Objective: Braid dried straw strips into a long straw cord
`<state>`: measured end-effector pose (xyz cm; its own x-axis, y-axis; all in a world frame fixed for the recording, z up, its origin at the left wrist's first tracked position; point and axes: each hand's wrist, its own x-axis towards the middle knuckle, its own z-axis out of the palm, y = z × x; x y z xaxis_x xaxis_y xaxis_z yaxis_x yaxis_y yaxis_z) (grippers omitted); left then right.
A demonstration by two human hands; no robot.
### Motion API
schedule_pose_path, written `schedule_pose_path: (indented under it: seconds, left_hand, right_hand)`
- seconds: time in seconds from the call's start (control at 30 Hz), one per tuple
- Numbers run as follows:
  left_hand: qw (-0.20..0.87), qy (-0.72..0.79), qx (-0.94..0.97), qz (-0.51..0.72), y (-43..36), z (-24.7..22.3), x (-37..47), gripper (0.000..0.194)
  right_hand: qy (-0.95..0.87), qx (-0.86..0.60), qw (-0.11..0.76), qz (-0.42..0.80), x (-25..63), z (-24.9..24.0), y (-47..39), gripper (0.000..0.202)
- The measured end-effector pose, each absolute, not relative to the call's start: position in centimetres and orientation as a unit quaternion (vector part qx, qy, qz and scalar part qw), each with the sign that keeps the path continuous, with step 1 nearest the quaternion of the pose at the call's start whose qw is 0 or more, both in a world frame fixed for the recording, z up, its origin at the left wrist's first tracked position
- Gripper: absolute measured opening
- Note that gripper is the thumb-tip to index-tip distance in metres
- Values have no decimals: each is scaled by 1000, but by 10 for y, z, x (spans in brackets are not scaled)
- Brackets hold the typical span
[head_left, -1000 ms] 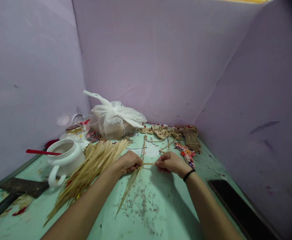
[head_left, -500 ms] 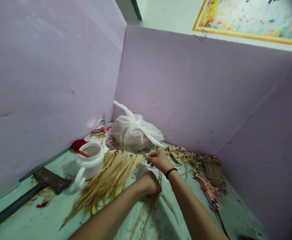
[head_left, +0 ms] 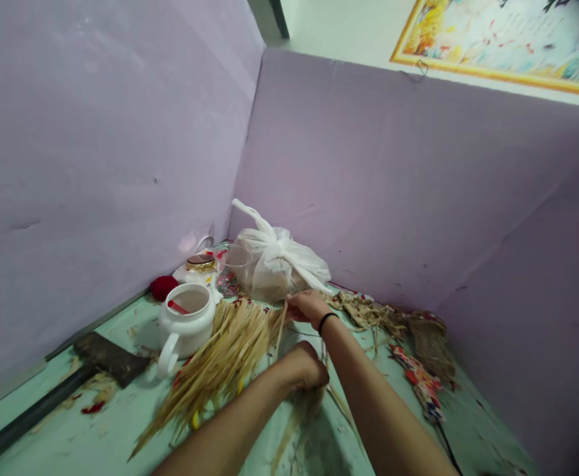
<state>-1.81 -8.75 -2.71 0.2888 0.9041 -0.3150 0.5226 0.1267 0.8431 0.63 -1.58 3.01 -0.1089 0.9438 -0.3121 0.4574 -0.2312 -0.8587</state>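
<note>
My right hand, with a black band on its wrist, pinches one end of a pale straw strip that hangs down at the right edge of the straw bundle. Below and nearer me, my left hand is closed, its fingers mostly hidden behind the back of the hand. Several loose straw strips trail from under it toward me, seemingly gripped in it. The bundle lies fanned on the green tabletop, left of both hands.
Left of the bundle stand a white pot with a red handle inside and a hatchet. Behind are a red ball, a clear cup and a knotted white bag. Crumpled fibres and a patterned cloth strip lie right.
My right hand has moved left to the edge of the bundle and now pinches a straw strip. My left hand stays closed in about the same place. The view has shifted slightly.
</note>
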Motion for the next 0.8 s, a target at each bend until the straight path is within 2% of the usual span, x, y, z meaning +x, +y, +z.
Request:
schedule_pose_path:
  seconds: [0.03,0.13,0.2,0.27,0.4,0.53,0.63,0.8]
  left_hand:
    - [504,567,624,185,-89,-25,-19,19]
    - [559,559,574,211,-96,-18,-23,10]
    - [587,552,552,213,-98,-14,-28,8]
    - [606,538,544,217,-98,-12,-33,8]
    - [637,497,546,221,-95,-12,-39,11]
    - [641,480,557,222,-94,-14,-40,13]
    - [639,480,560,220,-94,-14,-39,12]
    - [641,485,557,207,-93,-14,-39,10]
  right_hand:
    - [-558,-599,269,508,14,41,-19,13]
    - [-473,-483,402,617,54,73,-32,7]
    - [-459,-435,465,620,88,86,-45,6]
    - [-471,-439,485,591,118,86,-60,6]
    - [-501,-568,379,532,143,49,-89,12]
    - [-493,-604,270,564,131,8,-103,17]
    - [-488,-574,238,613,123,-2,-105,19]
    - [-478,-553,242,638,124,-1,-106,20]
